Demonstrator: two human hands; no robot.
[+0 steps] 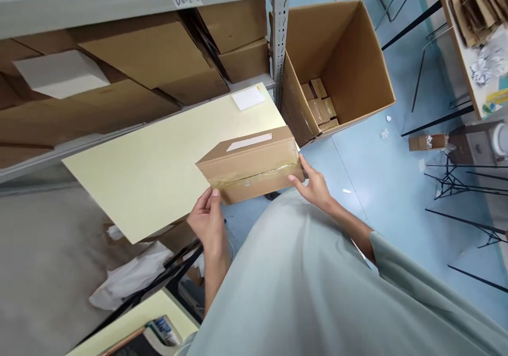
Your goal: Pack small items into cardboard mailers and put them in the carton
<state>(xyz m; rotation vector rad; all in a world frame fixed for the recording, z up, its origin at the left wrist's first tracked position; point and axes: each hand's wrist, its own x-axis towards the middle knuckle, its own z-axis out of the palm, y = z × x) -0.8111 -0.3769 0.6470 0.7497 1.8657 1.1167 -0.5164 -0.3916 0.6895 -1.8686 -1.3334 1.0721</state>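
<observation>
A taped brown cardboard box (257,173) with a white label on its upper face is held between my two hands, tilted, at the near edge of a pale yellow tabletop (146,171). My left hand (208,213) pinches the box's lower left corner, thumb and fingers pressed on it. At the box's right end, my right hand (311,186) grips it, with the thumb on the near side and the fingers at the end. Clear tape runs along the side that faces me. A white card (248,98) lies on the tabletop's far right corner.
A large open carton (345,65) with several small boxes inside stands beyond the table, right of a metal shelf post (280,38). Cartons (151,54) fill the shelf at the back left. Black-legged furniture and a cluttered table (468,65) stand at the right.
</observation>
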